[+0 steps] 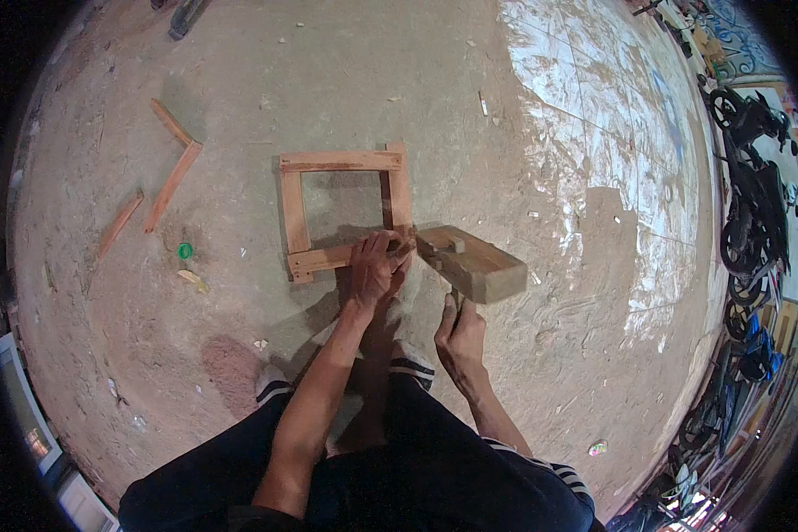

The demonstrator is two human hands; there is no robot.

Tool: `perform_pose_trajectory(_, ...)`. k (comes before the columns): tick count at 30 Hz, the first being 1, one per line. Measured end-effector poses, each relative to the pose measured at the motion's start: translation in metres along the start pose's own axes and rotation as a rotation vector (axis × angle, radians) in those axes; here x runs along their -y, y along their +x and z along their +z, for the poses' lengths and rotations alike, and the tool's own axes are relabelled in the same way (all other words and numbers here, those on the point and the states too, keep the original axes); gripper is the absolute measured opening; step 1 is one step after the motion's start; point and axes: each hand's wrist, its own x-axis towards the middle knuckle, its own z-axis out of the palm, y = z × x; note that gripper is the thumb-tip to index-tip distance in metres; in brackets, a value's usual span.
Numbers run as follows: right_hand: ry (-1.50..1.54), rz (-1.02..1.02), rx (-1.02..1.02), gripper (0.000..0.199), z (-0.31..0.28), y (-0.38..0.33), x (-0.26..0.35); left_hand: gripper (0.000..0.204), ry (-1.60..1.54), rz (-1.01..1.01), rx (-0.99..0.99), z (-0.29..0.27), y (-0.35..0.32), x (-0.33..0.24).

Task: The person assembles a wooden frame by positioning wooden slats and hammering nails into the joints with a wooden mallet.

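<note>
A square frame of reddish wooden strips (341,161) is in front of me, its strips overlapping at the corners. My left hand (372,270) is closed around its near bar, close to the near right corner, and the fingers hide part of that joint. Just right of this corner is the big block head of a wooden mallet (492,266). My right hand (463,339) is wrapped round the mallet's handle below the head. Whether the head touches the frame I cannot tell.
Two joined strips (176,177) and a loose wooden strip (121,223) lie on the dusty floor to the left. Near them is a green ring-shaped thing (185,251). My feet (412,363) stand close to the frame. Motorbikes (754,177) line the far right edge.
</note>
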Motion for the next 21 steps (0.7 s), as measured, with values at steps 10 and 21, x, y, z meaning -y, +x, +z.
perform_pose_trajectory(10, 0.089, 0.059, 0.009, 0.012, 0.001, -0.001, 0.003, 0.017, 0.001, 0.027, 0.016, -0.012, 0.006, -0.013)
perform_pose_trajectory(21, -0.163, -0.139, -0.075, 0.019, 0.003, -0.008, -0.006, 0.024, 0.058, 0.097, -0.043, -0.004, 0.005, -0.008)
